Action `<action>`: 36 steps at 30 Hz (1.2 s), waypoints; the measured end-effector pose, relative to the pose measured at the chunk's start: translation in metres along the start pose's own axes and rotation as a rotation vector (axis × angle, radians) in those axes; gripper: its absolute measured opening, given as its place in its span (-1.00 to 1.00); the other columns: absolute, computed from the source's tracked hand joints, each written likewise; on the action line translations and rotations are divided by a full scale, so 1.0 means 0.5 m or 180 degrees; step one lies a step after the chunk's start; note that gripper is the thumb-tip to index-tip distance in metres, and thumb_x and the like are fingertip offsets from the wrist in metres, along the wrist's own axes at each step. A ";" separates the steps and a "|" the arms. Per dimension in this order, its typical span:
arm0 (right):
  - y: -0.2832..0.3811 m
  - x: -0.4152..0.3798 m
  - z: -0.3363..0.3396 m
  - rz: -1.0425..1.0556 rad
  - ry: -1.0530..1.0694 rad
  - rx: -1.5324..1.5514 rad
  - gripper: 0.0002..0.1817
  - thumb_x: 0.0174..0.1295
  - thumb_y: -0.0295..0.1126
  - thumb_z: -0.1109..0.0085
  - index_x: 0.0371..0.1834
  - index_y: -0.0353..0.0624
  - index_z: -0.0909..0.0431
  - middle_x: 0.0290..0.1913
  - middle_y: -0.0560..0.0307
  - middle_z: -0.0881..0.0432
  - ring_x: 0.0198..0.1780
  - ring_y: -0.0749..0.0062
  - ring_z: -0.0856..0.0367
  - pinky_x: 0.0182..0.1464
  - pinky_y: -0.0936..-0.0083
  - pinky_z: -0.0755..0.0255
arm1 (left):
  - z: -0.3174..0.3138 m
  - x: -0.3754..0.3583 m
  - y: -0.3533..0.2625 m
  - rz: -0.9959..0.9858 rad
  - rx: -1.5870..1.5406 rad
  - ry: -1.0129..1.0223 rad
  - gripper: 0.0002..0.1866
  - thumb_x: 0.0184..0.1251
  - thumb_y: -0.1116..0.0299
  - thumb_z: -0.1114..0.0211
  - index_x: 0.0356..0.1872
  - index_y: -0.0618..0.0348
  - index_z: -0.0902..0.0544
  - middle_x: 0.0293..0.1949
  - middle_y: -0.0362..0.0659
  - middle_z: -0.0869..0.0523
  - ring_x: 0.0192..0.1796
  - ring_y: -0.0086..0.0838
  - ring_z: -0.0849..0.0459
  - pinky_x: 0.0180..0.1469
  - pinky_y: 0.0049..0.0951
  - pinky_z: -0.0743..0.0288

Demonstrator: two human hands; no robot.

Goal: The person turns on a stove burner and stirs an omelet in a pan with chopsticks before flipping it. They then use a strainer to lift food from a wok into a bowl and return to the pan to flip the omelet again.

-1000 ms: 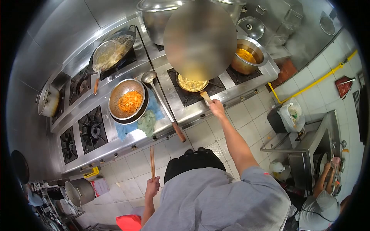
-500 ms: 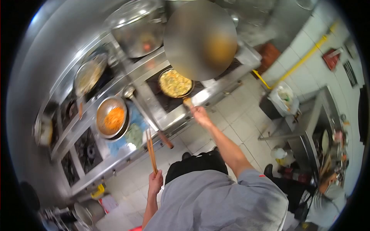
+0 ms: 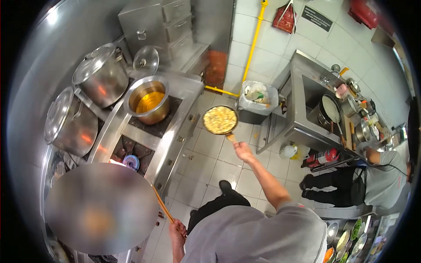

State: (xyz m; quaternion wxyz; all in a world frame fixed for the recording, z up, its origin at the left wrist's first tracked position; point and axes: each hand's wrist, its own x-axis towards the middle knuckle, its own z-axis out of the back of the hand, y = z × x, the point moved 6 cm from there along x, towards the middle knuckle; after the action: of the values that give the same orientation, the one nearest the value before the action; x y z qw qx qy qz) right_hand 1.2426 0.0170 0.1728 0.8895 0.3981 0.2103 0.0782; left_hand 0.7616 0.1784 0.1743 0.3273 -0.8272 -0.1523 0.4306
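Observation:
My right hand (image 3: 242, 151) is closed round the light wooden handle of a frying pan (image 3: 231, 138). In the pan lies a round, yellow, chunky omelette (image 3: 220, 119). The pan hangs over the tiled floor, clear of the stove. Down at my left side, my left hand (image 3: 177, 230) grips a pair of long wooden chopsticks (image 3: 164, 206), whose far tips are hidden by a blurred patch. A lit gas burner (image 3: 131, 162) shows a blue flame on the stove.
Two large lidded pots (image 3: 103, 76) and an open pot of yellow liquid (image 3: 151, 103) stand on the stove (image 3: 136, 136). Ahead is a lined bin (image 3: 258, 98). A steel sink (image 3: 311, 87) is on the right, with another person (image 3: 346, 179) nearby.
My right hand has lifted the pan off the burner and swung it right, over the floor. The view has turned right. My left hand still holds the chopsticks.

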 end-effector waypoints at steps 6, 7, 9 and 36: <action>0.033 0.184 0.348 0.0364 -0.1333 -0.0465 -0.46 0.26 -0.02 -0.02 -0.52 -0.39 -0.58 -0.41 -0.43 -0.59 -0.23 -0.31 -0.61 -0.19 -0.03 -0.46 | -0.150 0.069 0.061 0.0364 0.0333 0.0245 -0.78 0.34 0.16 -0.08 -0.40 0.04 -0.38 -0.72 -0.29 -0.31 -0.77 -0.62 -0.20 -0.76 -0.60 -0.01; 0.060 0.214 0.407 0.0497 -0.1450 -0.0512 -0.46 0.27 -0.01 -0.01 -0.48 -0.40 -0.57 -0.39 -0.43 -0.59 -0.22 -0.33 -0.60 -0.18 -0.05 -0.45 | -0.174 0.076 0.063 0.0440 0.0379 0.0205 -0.80 0.34 0.19 -0.08 -0.41 0.03 -0.38 -0.72 -0.29 -0.31 -0.76 -0.61 -0.20 -0.76 -0.59 -0.01; 0.174 0.219 0.534 0.0816 -0.1866 -0.0754 -0.49 0.32 -0.02 0.06 -0.36 -0.35 -0.54 -0.37 -0.43 -0.59 -0.21 -0.34 -0.58 -0.18 -0.10 -0.42 | -0.209 0.094 0.077 0.0453 0.0375 0.0169 -0.81 0.34 0.19 -0.07 -0.41 0.02 -0.38 -0.72 -0.29 -0.31 -0.77 -0.61 -0.20 -0.76 -0.60 0.00; -0.119 0.309 0.247 0.0343 -0.0817 0.0179 -0.46 0.33 0.02 0.02 -0.46 -0.35 -0.49 -0.58 -0.16 -0.50 -0.46 0.12 -0.51 -0.33 0.18 -0.34 | -0.176 0.096 0.150 0.0431 0.0202 -0.0616 -0.85 0.29 0.29 -0.09 -0.40 0.11 -0.41 -0.67 -0.26 -0.31 -0.71 -0.58 -0.24 -0.73 -0.58 -0.07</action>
State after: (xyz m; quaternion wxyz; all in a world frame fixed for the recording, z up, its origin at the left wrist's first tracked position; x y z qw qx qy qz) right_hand 1.4337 -0.0591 0.1539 0.8921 0.4403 0.0752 0.0684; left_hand 0.8585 0.1123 0.1309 0.3073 -0.7793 -0.1132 0.5342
